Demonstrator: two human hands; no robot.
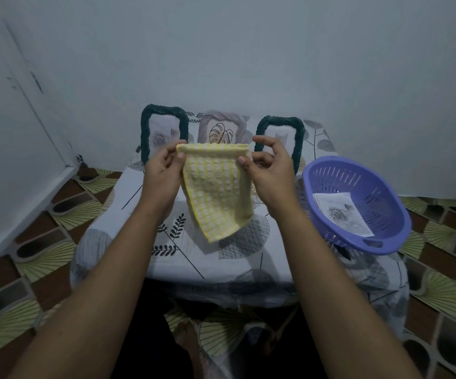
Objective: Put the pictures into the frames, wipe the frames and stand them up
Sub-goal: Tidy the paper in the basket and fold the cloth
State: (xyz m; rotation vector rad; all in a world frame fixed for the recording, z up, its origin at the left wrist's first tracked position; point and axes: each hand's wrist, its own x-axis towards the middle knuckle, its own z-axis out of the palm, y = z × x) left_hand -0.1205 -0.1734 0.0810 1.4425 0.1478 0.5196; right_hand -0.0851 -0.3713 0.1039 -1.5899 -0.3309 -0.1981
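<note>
One yellow cloth (216, 192) was pinched by the left hand (161, 170) and right hand (269, 173); three frames (144, 127) (207, 119) (300, 132) were stood far behind.

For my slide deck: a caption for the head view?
Left hand and right hand hold a yellow cloth before three standing frames; purple basket alongside.

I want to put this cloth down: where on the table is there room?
Front of the table, between the frames and the near edge, left of the basket. The back row is crowded; the basket fills the right side.
</note>
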